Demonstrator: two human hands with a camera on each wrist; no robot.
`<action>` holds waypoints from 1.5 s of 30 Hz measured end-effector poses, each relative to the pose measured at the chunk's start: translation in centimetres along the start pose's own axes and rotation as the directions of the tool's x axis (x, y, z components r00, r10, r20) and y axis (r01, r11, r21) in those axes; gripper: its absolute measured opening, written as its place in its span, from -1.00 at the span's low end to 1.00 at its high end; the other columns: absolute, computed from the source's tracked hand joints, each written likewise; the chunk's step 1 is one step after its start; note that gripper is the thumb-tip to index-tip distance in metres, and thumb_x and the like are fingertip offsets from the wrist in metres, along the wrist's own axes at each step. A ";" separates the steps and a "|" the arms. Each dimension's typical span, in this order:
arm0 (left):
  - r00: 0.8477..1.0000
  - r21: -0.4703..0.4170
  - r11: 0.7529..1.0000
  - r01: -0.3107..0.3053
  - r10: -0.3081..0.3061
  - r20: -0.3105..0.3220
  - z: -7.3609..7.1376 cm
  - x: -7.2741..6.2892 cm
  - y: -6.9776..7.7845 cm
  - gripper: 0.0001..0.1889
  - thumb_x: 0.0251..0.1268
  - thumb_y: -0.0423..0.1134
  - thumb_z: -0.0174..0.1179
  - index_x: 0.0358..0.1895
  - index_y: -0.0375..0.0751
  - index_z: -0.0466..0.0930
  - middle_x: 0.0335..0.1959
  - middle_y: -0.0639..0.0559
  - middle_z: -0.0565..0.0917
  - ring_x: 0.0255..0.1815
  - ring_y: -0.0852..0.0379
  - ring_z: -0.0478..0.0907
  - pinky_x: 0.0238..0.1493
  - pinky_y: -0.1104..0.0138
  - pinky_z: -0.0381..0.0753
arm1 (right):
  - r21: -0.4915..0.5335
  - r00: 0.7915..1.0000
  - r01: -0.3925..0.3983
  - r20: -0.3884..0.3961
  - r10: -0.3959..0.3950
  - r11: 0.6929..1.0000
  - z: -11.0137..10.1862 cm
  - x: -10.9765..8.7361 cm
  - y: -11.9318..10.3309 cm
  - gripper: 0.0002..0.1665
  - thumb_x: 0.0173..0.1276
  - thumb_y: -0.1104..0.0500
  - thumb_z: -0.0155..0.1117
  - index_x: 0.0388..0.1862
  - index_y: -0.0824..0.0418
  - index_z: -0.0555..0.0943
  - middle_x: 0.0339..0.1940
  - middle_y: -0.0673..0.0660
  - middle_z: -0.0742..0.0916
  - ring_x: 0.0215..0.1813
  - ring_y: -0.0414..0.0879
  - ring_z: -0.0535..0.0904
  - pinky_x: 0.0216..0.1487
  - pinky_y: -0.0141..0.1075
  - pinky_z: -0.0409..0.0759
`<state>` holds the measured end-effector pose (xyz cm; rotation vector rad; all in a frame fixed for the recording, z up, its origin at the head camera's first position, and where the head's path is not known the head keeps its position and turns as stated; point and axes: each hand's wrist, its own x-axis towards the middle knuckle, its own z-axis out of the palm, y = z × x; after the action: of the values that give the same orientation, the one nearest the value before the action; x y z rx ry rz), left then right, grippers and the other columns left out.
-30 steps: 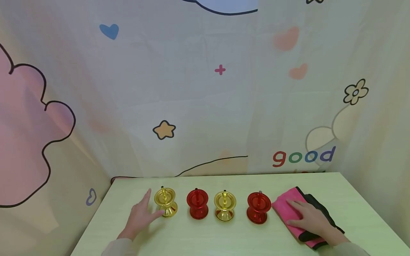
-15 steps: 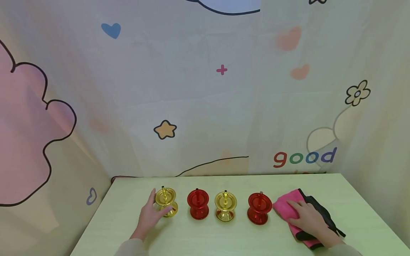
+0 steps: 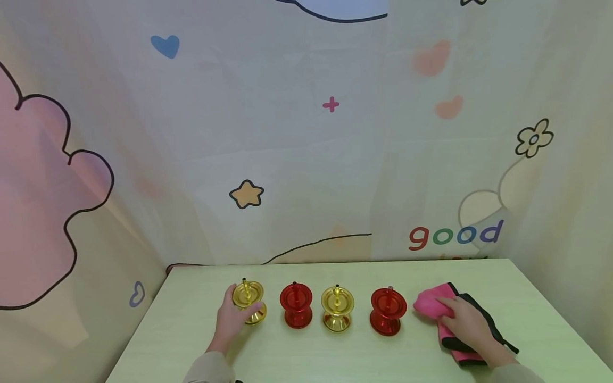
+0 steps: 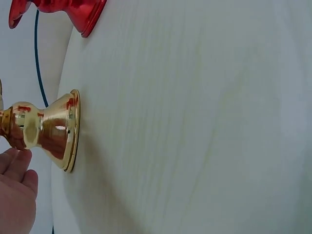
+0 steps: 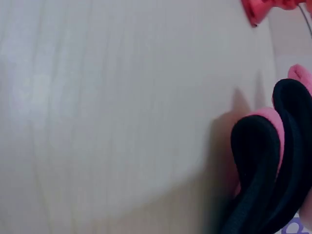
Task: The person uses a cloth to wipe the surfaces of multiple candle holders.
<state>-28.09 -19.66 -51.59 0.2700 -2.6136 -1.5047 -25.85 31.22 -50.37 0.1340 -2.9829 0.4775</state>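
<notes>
My left hand (image 3: 232, 320) is at the leftmost gold candle holder (image 3: 249, 296), thumb across its front and fingers along its left side. In the left wrist view, the fingertips (image 4: 19, 161) meet the narrow waist of that gold holder (image 4: 46, 126), whose base stands on the table. On the right, my right hand (image 3: 465, 324) grips a folded pink cloth with black edging (image 3: 433, 302), bunching up its left part. The right wrist view shows the black folded edges of the cloth (image 5: 258, 151) up close, with most of the hand out of view.
To the right of the held holder, a red candle holder (image 3: 296, 305), a second gold one (image 3: 337, 307) and another red one (image 3: 387, 311) stand upright in a row on the pale table (image 3: 345, 361). A printed curtain (image 3: 287, 133) hangs behind the table.
My left hand has moved right and closed in around the leftmost gold holder. My right hand, first flat on the cloth, has curled its fingers and gathered the pink fabric up.
</notes>
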 end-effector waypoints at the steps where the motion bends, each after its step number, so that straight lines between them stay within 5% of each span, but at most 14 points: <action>1: 1.000 0.000 1.000 0.003 -0.003 -0.002 0.0 0.0 0.1 0.02 -0.18 0.13 0.32 0.32 -0.22 -0.05 0.21 -0.36 0.29 0.20 -0.26 0.26 0.14 -0.07 0.28 | 0.026 1.000 0.001 -0.018 -0.001 1.000 -0.3 -0.1 0.1 -0.44 0.01 0.22 0.32 0.05 0.31 0.48 -0.19 0.32 0.59 -0.34 -0.03 0.41 -0.33 -0.12 0.47; 9: 0.999 0.071 0.997 -0.034 0.036 -0.035 -0.2 -0.5 0.9 -0.07 -0.18 0.09 0.34 0.25 -0.28 0.08 0.06 -0.34 0.45 0.04 -0.19 0.43 0.03 0.00 0.42 | 0.143 0.992 0.012 -0.123 0.005 0.990 -4.1 -1.1 -0.1 -0.44 0.04 0.25 0.29 0.06 0.40 0.45 -0.35 0.27 0.58 -0.41 -0.04 0.38 -0.46 -0.33 0.28; 19: 0.993 0.190 0.977 -0.100 0.110 -0.042 -1.4 -1.2 2.1 -0.12 -0.31 0.11 0.39 0.16 -0.21 0.24 -0.13 -0.21 0.59 -0.12 -0.05 0.52 -0.11 0.10 0.49 | 0.191 0.988 0.018 -0.153 0.012 0.981 -8.0 -2.6 -0.8 -0.43 0.11 0.20 0.26 0.10 0.38 0.41 -0.26 0.30 0.58 -0.32 -0.01 0.42 -0.46 -0.35 0.38; 25: 0.982 0.240 0.954 -0.181 0.188 -0.008 -2.3 -2.2 3.6 -0.09 -0.37 0.15 0.40 0.17 -0.19 0.27 -0.12 -0.19 0.59 -0.09 -0.07 0.52 -0.12 0.08 0.51 | 0.232 0.977 0.088 -0.211 -0.038 0.969 -10.1 -3.0 -3.1 -0.50 0.14 0.19 0.24 0.09 0.28 0.46 -0.24 0.21 0.59 -0.34 -0.19 0.39 -0.53 -0.44 0.39; 31: 0.962 0.291 0.919 -0.266 0.272 0.022 -3.1 -3.9 6.0 -0.13 -0.41 0.15 0.42 0.12 -0.12 0.32 -0.23 -0.11 0.63 -0.21 0.01 0.55 -0.25 0.16 0.54 | 0.272 0.950 0.222 -0.277 -0.145 0.936 -11.2 -3.5 -6.3 -0.56 0.09 0.26 0.28 0.01 0.26 0.52 -0.29 0.14 0.60 -0.39 -0.42 0.33 -0.53 -0.46 0.42; 39: 0.926 0.309 0.873 -0.377 0.354 0.130 -2.9 -6.4 8.8 -0.29 -0.41 0.10 0.43 -0.04 0.01 0.36 -0.40 0.15 0.60 -0.40 0.23 0.50 -0.42 0.36 0.47 | 0.362 0.937 0.324 -0.248 -0.244 0.874 -11.9 -4.0 -10.0 -0.55 0.11 0.29 0.25 0.04 0.23 0.50 -0.24 0.13 0.60 -0.33 -0.38 0.39 -0.51 -0.44 0.47; 45: 0.895 0.325 0.835 -0.445 0.398 0.203 -2.6 -8.1 10.3 -0.33 -0.39 0.12 0.41 -0.09 0.03 0.35 -0.48 0.25 0.55 -0.48 0.31 0.46 -0.49 0.45 0.43 | 0.414 0.908 0.416 -0.242 -0.343 0.809 -12.0 -4.3 -12.2 -0.55 0.09 0.32 0.26 0.02 0.19 0.52 -0.27 0.06 0.59 -0.36 -0.33 0.41 -0.51 -0.44 0.46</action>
<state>-20.71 -15.13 -41.45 -0.3740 -2.7867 -0.9145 -19.12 23.70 -35.87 0.6898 -2.5311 1.0676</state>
